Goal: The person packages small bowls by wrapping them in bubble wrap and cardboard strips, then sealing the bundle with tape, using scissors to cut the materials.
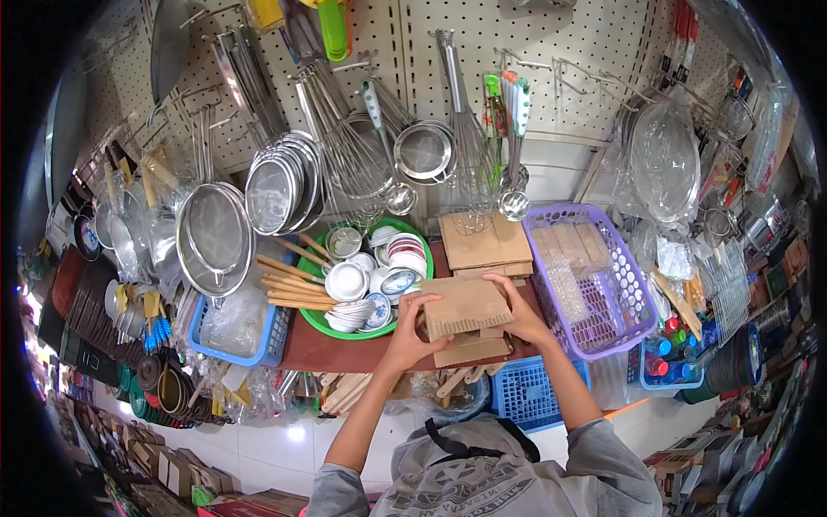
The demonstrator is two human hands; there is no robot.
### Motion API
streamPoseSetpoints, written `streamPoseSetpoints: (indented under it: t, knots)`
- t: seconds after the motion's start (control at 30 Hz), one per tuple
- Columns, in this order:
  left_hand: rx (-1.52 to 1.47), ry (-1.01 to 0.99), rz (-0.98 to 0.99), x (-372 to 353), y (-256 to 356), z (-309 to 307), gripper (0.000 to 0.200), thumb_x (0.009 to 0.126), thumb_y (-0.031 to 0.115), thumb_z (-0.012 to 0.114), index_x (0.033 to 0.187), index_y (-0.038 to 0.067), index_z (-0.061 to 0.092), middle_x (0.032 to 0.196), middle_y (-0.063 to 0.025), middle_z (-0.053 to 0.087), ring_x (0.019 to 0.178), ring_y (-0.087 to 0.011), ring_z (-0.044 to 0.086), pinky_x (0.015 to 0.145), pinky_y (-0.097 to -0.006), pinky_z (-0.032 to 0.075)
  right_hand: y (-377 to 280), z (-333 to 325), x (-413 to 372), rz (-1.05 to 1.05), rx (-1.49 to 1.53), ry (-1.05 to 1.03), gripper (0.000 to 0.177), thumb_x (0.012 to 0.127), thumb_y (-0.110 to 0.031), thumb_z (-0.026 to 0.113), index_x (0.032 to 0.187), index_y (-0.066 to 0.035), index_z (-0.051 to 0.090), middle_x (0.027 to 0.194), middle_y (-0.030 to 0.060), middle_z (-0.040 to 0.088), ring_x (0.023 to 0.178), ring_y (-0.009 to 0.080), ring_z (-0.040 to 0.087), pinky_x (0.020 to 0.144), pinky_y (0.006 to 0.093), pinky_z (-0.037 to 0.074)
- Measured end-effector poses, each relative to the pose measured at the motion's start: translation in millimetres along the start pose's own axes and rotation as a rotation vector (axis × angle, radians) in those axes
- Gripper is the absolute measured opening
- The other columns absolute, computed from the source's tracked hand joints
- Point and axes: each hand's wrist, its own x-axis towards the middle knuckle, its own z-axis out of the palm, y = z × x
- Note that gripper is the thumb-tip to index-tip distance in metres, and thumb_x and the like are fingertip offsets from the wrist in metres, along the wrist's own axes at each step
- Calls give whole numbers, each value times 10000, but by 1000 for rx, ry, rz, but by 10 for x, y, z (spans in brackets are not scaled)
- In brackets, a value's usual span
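A brown cardboard piece (pixel 468 303) with a ribbed, corrugated near edge is held between my two hands above the red-brown shelf. My left hand (pixel 413 334) grips its left side, thumb in front and fingers behind. At the right side, my right hand (pixel 520 315) is closed on the same piece. More cardboard (pixel 472 351) lies just below it, partly hidden by the held piece. Behind stands a stack of flat cardboard sheets (pixel 486 243). Left of my left hand is a green basin (pixel 323 327) with small bowls (pixel 346 281) and wooden-handled tools (pixel 297 291).
A purple basket (pixel 639 331) holding cardboard and bubble-wrapped packs stands to the right. Blue baskets (pixel 527 388) sit lower down. Strainers (pixel 215 237) and whisks (pixel 469 164) hang from the pegboard (pixel 568 34) ahead. Bottles fill a small blue basket (pixel 668 379) at the right.
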Motion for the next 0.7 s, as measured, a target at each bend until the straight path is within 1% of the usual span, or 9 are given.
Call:
streamPoseSetpoints:
  t: [0.03,0.07,0.13,0.27,0.3,0.4,0.5,0.6,0.7]
  knots:
    - [25,-10,18,3,-68,57,771,642,70,847,1316,154,483,1253,-111,342,1263,-289,389,1049,-414,438,83,-38,-31,6,12,-4,897,705,15,813,1446,-126,328,1387,103,462,1259,194,488,1056,327,409]
    - [51,-19,36,4,-116,109,776,638,66,846,1318,155,482,1250,-110,339,1262,-289,391,1046,-416,438,167,-70,-46,2,23,8,896,709,14,812,1448,-124,326,1376,102,472,1259,191,487,1056,325,409]
    - [100,-41,41,-1,-171,189,795,613,32,827,1327,163,503,1345,-146,350,1260,-336,401,1054,-433,418,259,-107,-93,-6,45,32,893,716,12,810,1451,-120,321,1356,100,492,1260,185,486,1055,322,408]
    - [210,-72,61,19,-356,335,808,600,17,812,1337,178,523,1465,-179,345,1275,-396,389,1077,-444,384,452,-182,-171,-105,-139,104,833,745,-3,794,1439,-103,344,1368,111,488,1264,213,482,1068,331,390]
    - [231,-68,58,11,-370,368,810,597,16,810,1338,182,528,1491,-182,341,1286,-409,381,1087,-446,373,464,-189,-184,-57,-131,105,796,762,-78,786,1433,-76,359,1389,99,453,1302,225,427,1109,340,333]
    - [493,-67,20,-19,-387,463,814,613,43,816,1355,187,512,1502,-160,348,1335,-404,362,1108,-451,345,651,-232,-193,-43,-230,88,794,760,-84,787,1428,-60,360,1385,102,455,1302,221,425,1109,334,333]
    - [473,-86,-31,-46,-447,537,833,633,69,821,1385,178,480,1499,-147,358,1367,-394,345,1118,-474,321,803,-251,-203,-65,-212,90,803,753,-82,795,1428,-55,360,1391,101,452,1308,222,420,1109,333,333]
    - [302,-15,12,-64,-634,666,858,654,110,830,1416,153,439,1494,-166,359,1363,-399,347,1110,-493,315,952,-206,-233,-82,-40,127,830,740,-109,817,1436,-54,368,1421,122,455,1324,220,432,1102,343,352]
    - [323,4,-12,-83,-709,740,885,655,161,847,1427,128,417,1493,-190,350,1373,-400,338,1119,-484,305,1155,-138,-280,-54,92,168,881,712,-130,840,1449,-58,364,1436,127,443,1338,220,419,1113,344,341]
